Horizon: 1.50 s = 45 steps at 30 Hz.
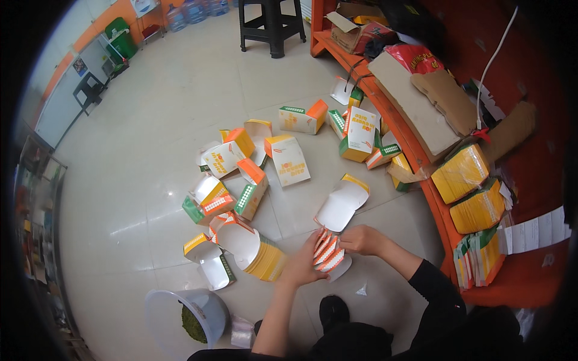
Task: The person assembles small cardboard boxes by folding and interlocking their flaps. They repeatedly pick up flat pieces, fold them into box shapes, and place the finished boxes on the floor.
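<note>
My left hand (303, 265) is closed around the left side of a paper food box (331, 251) with orange-and-white patterned flaps. At the box's right edge my right hand (363, 240) has its fingers pinched on it. The hands hide part of the box. Just beyond them an open box (343, 203) shows its white inside. To the left lies a nested stack of yellow boxes (265, 260), its white open end facing up and left. An open box with a green side (215, 271) rests beside that stack.
Folded boxes (290, 160) lie scattered on the tiled floor ahead. On the right, an orange shelf (433, 216) carries wrapped yellow bundles (460, 173), flat box blanks (478, 259) and cardboard (415, 102). A pale bucket (211, 310) stands lower left; a black stool (272, 27) stands far ahead.
</note>
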{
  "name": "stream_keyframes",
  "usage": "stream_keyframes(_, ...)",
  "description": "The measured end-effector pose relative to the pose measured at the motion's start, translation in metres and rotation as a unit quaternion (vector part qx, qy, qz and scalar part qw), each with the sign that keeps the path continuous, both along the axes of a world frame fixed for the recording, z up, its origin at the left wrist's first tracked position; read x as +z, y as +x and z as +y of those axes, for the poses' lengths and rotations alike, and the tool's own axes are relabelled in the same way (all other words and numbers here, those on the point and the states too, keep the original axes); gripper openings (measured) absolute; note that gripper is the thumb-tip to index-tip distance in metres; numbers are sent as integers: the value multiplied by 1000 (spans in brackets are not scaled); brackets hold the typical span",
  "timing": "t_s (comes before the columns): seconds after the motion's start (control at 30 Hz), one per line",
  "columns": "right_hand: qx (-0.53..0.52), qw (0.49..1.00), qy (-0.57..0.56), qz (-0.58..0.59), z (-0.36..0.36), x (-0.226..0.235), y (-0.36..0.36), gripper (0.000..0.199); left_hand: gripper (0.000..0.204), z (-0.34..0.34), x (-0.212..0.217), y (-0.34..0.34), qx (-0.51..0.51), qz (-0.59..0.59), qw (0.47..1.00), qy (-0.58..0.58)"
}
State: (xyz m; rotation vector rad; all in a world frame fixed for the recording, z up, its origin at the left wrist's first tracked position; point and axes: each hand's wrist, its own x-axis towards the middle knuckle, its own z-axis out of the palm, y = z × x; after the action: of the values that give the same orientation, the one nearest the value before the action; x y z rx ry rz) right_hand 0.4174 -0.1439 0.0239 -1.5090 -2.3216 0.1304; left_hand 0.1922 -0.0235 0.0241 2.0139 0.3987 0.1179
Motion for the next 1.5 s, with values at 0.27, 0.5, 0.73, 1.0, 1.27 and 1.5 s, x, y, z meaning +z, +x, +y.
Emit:
stream_keyframes(0.27, -139, 970, -186, 68, 47, 4, 22, 54, 74, -3, -11, 2, 113, 53, 992, 10)
stream_keyframes(0.5, -555, 812, -167, -59, 78, -54, 110, 44, 76, 0, -16, -8, 256, 20, 966, 21)
stream_keyframes(0.73, -440, 773, 69, 452, -9, -83, 56, 29, 70, -3, -24, -9, 309, -1, 951, 21)
stream_keyframes(1.0, -566, 792, -106, 205, 2, -84, -85, 29, 61, -7, -15, -3, 285, -34, 958, -6)
stream_keyframes(1.27, -628, 727, -165, 221, 25, -76, -101, 41, 53, -4, -24, -12, 247, -106, 963, 25)
stream_keyframes(1.5, -596, 732, -188, 272, 8, -63, -106, 51, 50, -3, -36, -15, 283, -123, 949, 62)
